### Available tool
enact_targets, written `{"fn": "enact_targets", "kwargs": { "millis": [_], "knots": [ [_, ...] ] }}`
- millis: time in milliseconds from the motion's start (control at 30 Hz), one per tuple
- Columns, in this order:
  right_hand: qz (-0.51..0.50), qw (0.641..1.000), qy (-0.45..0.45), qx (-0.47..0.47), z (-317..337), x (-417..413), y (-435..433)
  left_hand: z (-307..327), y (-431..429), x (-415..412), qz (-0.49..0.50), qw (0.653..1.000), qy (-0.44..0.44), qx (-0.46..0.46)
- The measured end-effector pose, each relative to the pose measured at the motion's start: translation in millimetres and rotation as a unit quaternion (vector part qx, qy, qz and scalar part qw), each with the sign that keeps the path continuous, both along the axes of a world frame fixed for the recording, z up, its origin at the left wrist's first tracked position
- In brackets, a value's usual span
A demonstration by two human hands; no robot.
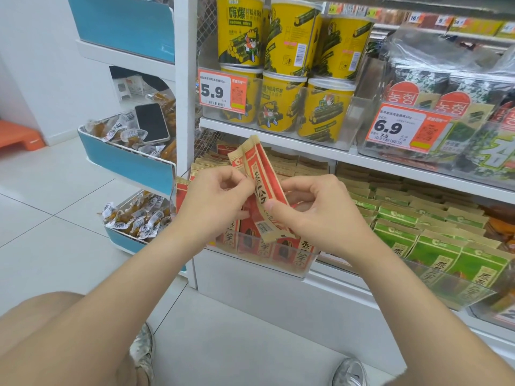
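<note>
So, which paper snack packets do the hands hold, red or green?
The red-and-brown paper packets, pinched by the left hand and right hand; the green paper packets lie untouched further right.

My seed packets point(267, 181) are red with kraft-tan edges, black characters and a white barcode patch. The green packets point(434, 243) carry the same tan borders with dark lettering. The tubs point(281, 37) are bright yellow, printed with dark green seaweed rolls, and the price tag point(223, 91) is orange and white with black numerals.
</note>
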State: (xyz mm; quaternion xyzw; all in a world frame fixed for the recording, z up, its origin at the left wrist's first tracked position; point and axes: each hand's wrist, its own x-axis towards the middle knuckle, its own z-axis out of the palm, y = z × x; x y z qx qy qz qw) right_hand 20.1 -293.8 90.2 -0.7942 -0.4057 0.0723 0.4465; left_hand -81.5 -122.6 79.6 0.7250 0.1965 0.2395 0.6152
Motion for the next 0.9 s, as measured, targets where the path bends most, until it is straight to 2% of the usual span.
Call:
{"fn": "enact_targets", "kwargs": {
  "millis": [67,200,367,567,700,900],
  "knots": [
    [0.001,1.000,0.009,-0.018,-1.3,1.1,0.5,-1.0,0.8,0.2,0.028,0.999,-0.017,0.032],
    [-0.028,0.992,0.102,0.073,0.7,-0.9,2.9,-3.0,2.0,-0.8,0.003,0.995,-0.017,0.099],
    [-0.042,0.960,0.228,0.157,7.2,-4.7,3.7,-1.5,-0.2,-1.6,-0.096,0.994,-0.014,-0.042],
    [-0.004,0.948,0.293,0.128,12.1,-4.8,1.7,0.7,6.5,-3.7,-0.083,0.989,-0.041,-0.119],
    [0.011,0.925,0.345,0.159,12.1,-4.8,2.8,2.9,7.1,-3.2,-0.081,0.977,-0.054,-0.191],
    [0.023,0.909,0.369,0.191,9.5,-5.9,5.4,4.6,8.4,-2.5,-0.072,0.958,-0.058,-0.272]
  ]
}}
